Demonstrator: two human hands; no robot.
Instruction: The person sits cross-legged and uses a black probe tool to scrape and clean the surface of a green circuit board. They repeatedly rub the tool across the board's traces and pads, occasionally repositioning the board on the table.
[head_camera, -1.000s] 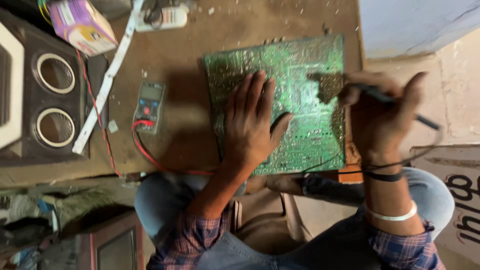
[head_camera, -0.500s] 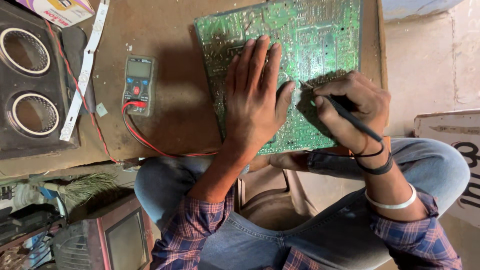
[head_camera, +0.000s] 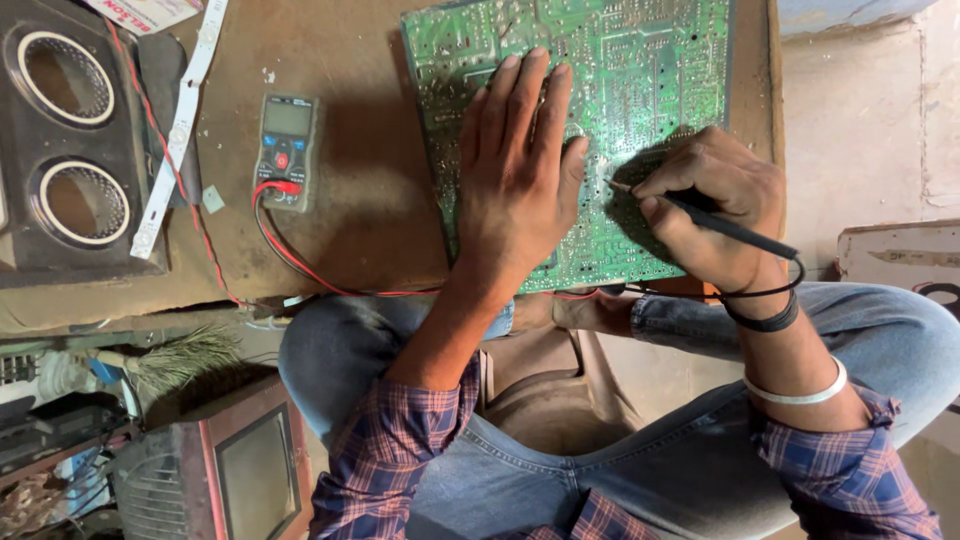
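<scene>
A large green circuit board (head_camera: 640, 70) lies solder side up on a low brown board (head_camera: 350, 200). My left hand (head_camera: 515, 175) rests flat on it, fingers together and pointing away from me. My right hand (head_camera: 715, 205) grips a black probe (head_camera: 720, 225) like a pen, its metal tip touching the circuit board just right of my left thumb. A grey multimeter (head_camera: 285, 150) sits to the left, with red and black leads (head_camera: 300, 265) running from it toward my lap.
A black speaker box (head_camera: 70, 150) with two round openings stands at the far left, with a white strip (head_camera: 180, 130) beside it. A small old television (head_camera: 240, 470) and a brush (head_camera: 180, 360) sit at lower left. My jeans-clad knees are below.
The view has shifted so the circuit board sits higher in frame. My right hand has lowered the probe tip onto the circuit board close to my left thumb. My left hand stays flat.
</scene>
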